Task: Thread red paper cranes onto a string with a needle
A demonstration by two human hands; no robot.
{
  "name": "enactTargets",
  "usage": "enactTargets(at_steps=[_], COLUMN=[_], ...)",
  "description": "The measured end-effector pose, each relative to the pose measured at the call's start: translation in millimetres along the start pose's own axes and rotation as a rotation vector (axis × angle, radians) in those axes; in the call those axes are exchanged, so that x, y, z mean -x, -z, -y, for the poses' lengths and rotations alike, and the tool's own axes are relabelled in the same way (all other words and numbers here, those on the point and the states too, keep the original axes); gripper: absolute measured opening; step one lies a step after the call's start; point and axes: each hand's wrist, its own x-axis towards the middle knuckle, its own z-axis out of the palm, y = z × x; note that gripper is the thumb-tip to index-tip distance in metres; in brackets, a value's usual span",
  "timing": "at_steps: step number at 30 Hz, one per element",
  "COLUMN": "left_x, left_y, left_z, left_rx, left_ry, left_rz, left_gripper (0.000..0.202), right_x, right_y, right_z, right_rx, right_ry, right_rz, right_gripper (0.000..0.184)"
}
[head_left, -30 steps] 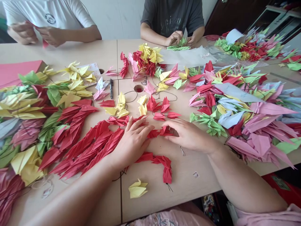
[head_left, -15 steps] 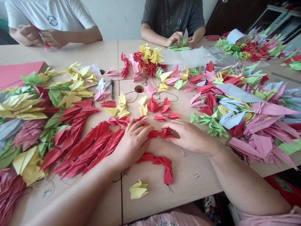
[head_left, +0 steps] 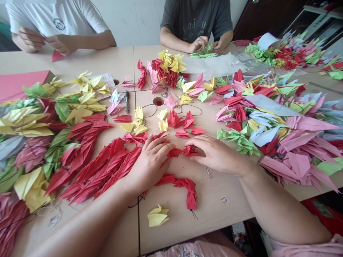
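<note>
- While the left hand (head_left: 150, 163) lies wide open, the right hand (head_left: 218, 155) curves narrowly over a red paper crane (head_left: 190, 151), its grip unclear.
- That crane lies mid-frame on the table (head_left: 214, 210), between both hands, seemingly kept within easy reach.

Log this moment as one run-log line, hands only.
left hand: spread on red origami cranes | right hand: fingertips on a red origami crane

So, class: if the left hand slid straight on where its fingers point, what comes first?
Past the left hand, probably the red paper crane, though depth is unclear.
</note>
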Motion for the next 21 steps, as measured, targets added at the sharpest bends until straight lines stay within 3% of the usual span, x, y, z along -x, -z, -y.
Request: enactTargets(at_steps=[15,18,21], left_x=[-1,-1,-1], left_y=[-1.4,-1.9,-3.3], left_z=[0,-2,-4], left_rx=[0.008,0.001,-0.003], left_ry=[-0.005,-0.016,-0.021], left_rz=[0.005,-0.006,-0.023], left_gripper=[0.032,0.034,0.038], right_x=[1,-2,-5], right_y=[-2,-6,-12], right_z=[0,5,11], right_rx=[0.002,0.0,-0.032], right_ry=[0.013,0.068,0.102], right_rz=[0.015,-0.058,-0.134], right_gripper=[0.038,0.042,0.026])
